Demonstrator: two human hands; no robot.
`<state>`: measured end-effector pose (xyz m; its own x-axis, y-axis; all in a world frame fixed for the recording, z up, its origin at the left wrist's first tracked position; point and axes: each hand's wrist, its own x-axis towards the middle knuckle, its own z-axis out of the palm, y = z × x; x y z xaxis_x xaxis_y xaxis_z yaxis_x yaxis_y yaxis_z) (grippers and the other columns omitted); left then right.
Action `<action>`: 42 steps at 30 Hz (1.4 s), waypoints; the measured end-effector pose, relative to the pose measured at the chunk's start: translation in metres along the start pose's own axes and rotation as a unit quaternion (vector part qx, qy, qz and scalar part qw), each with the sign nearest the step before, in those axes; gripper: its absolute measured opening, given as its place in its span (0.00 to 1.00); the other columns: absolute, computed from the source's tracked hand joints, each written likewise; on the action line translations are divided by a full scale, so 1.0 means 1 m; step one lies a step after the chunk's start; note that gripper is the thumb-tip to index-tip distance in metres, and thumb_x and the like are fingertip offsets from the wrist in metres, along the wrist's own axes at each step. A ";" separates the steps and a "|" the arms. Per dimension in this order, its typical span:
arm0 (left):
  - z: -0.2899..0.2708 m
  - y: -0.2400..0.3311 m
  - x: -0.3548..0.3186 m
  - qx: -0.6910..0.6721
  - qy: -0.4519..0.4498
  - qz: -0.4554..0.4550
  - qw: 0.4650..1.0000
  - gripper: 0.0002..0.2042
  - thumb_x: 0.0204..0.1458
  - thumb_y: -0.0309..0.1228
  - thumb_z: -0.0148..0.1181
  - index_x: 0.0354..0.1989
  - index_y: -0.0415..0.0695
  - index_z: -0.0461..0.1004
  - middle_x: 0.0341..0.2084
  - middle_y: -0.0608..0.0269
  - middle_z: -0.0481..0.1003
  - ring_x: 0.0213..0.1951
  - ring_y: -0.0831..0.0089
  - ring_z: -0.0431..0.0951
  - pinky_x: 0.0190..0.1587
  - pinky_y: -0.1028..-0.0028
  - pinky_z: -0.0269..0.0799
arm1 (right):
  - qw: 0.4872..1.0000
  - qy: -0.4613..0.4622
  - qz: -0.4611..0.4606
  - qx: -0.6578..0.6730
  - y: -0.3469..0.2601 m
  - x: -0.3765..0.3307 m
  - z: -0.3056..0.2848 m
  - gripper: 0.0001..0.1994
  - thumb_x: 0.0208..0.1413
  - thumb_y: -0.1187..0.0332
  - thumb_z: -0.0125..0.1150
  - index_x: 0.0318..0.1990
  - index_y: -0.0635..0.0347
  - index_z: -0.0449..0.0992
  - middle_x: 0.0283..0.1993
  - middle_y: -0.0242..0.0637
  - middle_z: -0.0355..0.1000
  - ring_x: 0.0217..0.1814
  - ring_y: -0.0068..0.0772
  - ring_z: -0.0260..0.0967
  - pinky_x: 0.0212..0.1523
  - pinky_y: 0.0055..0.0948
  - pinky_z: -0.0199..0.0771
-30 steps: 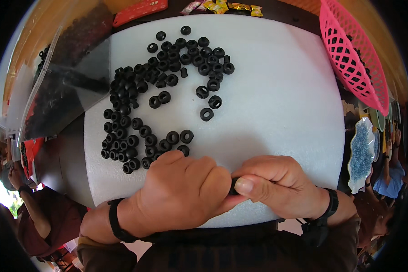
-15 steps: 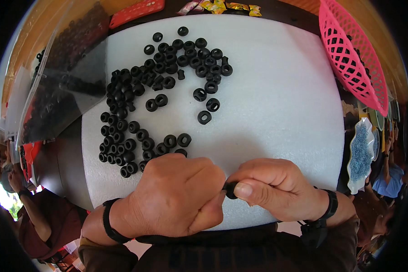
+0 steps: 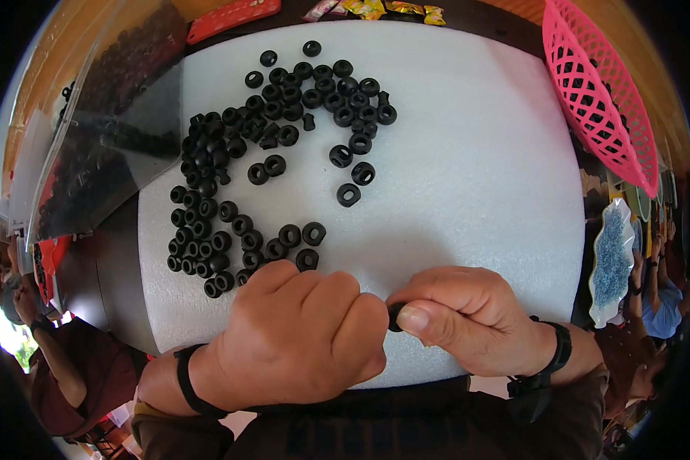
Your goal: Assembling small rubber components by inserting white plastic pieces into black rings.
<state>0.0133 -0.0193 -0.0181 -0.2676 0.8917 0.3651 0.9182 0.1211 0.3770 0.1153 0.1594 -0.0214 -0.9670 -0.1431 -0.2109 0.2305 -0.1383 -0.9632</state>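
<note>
Between both thumbs, low over the white foam sheet point(image 3: 468, 169), a small black ring point(image 3: 395, 317) is pinched by the right hand point(image 3: 468, 322); the left hand point(image 3: 299, 341) is fisted against it. Loose black rings point(image 3: 230, 192) are scattered beyond.

Your one view comes from the camera on your head, facing steeply down at the white foam pad point(image 3: 452, 176) on the counter. It sits close, with both hands meeting at the lower edge, and the fisheye bends the rim.
</note>
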 end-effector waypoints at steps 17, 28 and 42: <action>0.001 0.015 -0.004 0.152 -0.070 -0.012 0.986 0.20 0.57 0.46 0.53 0.23 0.41 0.62 0.14 0.62 0.61 0.14 0.70 0.62 0.17 0.73 0.56 | 0.998 0.022 -0.054 -0.003 0.006 0.000 0.005 0.10 0.63 0.69 0.51 0.36 0.65 0.75 0.29 0.38 0.73 0.30 0.32 0.70 0.32 0.28 0.66; 0.009 0.007 -0.007 0.132 -0.053 0.027 0.989 0.18 0.56 0.43 0.55 0.24 0.41 0.64 0.15 0.62 0.61 0.15 0.70 0.63 0.17 0.73 0.58 | 0.999 0.022 -0.046 0.017 0.007 -0.001 0.007 0.12 0.64 0.68 0.50 0.34 0.66 0.76 0.29 0.36 0.75 0.29 0.26 0.70 0.32 0.23 0.67; 0.010 0.005 -0.004 0.015 -0.036 -0.006 0.999 0.19 0.48 0.42 0.64 0.22 0.41 0.64 0.14 0.63 0.60 0.13 0.67 0.63 0.15 0.69 0.54 | 0.990 0.014 0.039 0.138 0.009 -0.003 0.005 0.18 0.66 0.62 0.48 0.32 0.68 0.76 0.21 0.25 0.66 0.25 0.10 0.54 0.24 0.17 0.55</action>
<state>0.0220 -0.0175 -0.0259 -0.2590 0.9187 0.2983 0.9234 0.1449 0.3553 0.1211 0.1538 -0.0282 -0.9466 -0.1382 -0.2913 0.3224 -0.3911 -0.8620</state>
